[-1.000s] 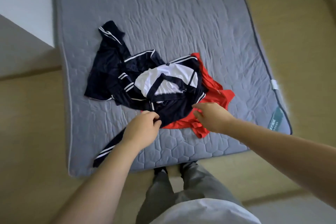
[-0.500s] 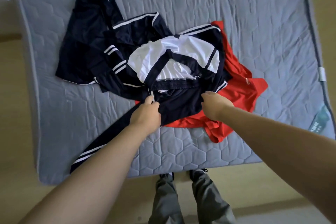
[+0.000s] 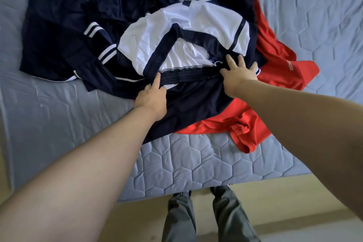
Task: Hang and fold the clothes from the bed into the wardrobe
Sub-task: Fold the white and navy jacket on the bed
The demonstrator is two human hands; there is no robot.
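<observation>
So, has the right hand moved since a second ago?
Yes. Judged against the red shirt, the right hand has moved away from the person, up onto the navy garment, fingers spread by its waistband.

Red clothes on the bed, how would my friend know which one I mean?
Find the grey quilted mattress, then the navy clothes heaped on it. The red garment pokes out from under their right side. It alone is bright red; the others are navy with white stripes.

Both bare arms stretch forward: left hand (image 3: 152,97) mostly curled, index finger pointing straight out; right hand (image 3: 238,73) palm down, fingers splayed flat.
</observation>
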